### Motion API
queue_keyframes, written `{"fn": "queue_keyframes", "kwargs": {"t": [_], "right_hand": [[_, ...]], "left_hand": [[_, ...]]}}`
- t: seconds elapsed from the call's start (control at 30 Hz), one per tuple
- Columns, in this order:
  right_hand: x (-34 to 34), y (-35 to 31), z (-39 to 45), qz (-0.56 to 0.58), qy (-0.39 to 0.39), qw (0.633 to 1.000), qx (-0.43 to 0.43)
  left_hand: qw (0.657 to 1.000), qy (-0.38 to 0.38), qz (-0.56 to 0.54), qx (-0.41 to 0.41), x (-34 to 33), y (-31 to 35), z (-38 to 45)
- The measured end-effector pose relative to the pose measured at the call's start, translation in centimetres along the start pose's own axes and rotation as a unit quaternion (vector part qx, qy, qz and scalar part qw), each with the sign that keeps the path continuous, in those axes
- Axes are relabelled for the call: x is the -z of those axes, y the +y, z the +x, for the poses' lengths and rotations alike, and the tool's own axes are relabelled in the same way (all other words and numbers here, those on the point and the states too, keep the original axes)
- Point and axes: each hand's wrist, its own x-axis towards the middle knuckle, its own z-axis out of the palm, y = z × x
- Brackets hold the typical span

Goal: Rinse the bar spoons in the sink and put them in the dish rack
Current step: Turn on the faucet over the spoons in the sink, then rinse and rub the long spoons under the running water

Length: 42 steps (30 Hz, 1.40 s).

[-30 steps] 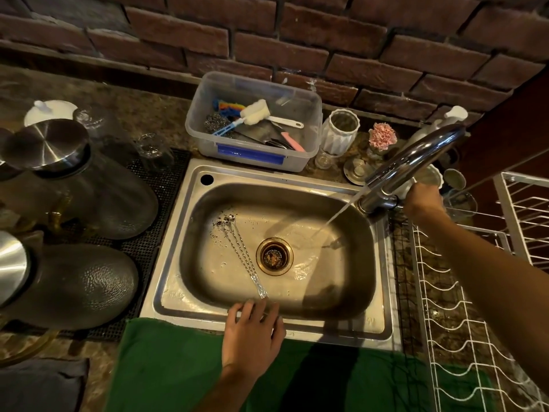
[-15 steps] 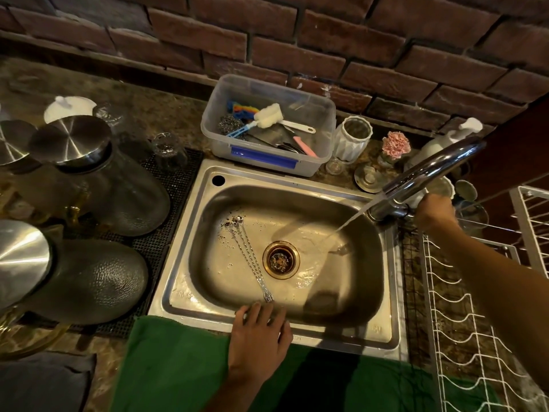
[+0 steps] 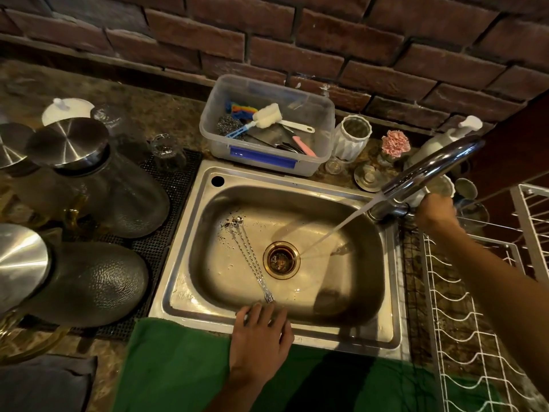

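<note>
In the steel sink [image 3: 190, 295] water ran; her right hand [image 3: 435, 211] gripped the tap [image 3: 427, 171], her flat left hand [image 3: 261, 337] was poised to lift the bar spoons [image 3: 252, 263].

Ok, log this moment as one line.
tap: running | right hand: on tap base | left hand: on sink front rim | bar spoons: in basin, beside stream | dish rack: no spoons

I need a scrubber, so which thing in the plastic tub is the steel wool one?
The grey metal scourer in the plastic tub's back-left corner, a tangled wire ball unlike the white sponge brush beside it.
</note>
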Motion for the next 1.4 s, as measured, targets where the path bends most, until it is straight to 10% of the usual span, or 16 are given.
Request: {"fn": "queue_keyframes", "kwargs": {"t": [0.47,0.9,1.2,1.4], "right_hand": [[-1.8,-0.2,-8.2,0.013,0.033,0.995,0.092],[-13.1,-4.3,-17.8,0.293,-0.286,0.904,0.125],[-18.2,-10.1,-17.0,0.400,-0.344,0.844,0.093],[-22.3,-13.3,-15.2,0.401,-0.349,0.841,0.100]], "left_hand": [[1.000,0.010,-0.008,0.007,-0.4,0.1,0.0],[0.989,0.050,-0.107,0.089,1.5,-1.1,2.1],[0.753,0.009,-0.512,0.413,3.7,-8.6,12.5],[0.714,-0.044,-0.530,0.455,1.2,-11.6,15.3]]}}
